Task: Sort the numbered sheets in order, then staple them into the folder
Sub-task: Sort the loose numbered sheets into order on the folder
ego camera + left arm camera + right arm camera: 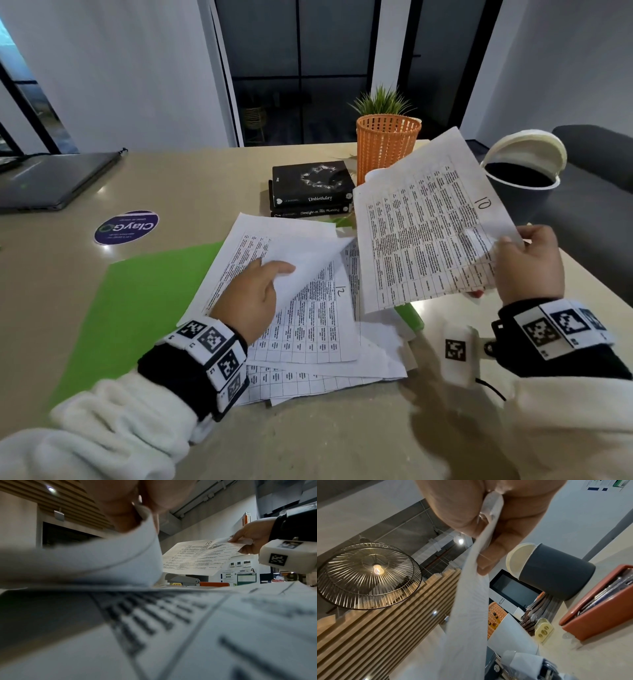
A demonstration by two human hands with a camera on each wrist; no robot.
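A loose pile of printed sheets (308, 342) lies on the table, partly over an open green folder (137, 301). My left hand (253, 294) pinches the corner of a sheet (305, 263) and peels it back off the pile (102, 555); the sheet marked 12 (329, 318) shows beneath. My right hand (527, 263) holds a few sheets up above the table's right side by their edge (481, 574), the front one marked 10 (421, 226) (197, 557). A grey stapler (181, 580) lies beyond the pile, seen only in the left wrist view.
Two black books (311, 190) are stacked behind the pile, with an orange mesh basket (387, 144) and a plant behind them. A grey bin with a white lid (520, 178) stands at the right. A closed laptop (51, 181) lies far left. An orange case (599, 604) sits near the bin.
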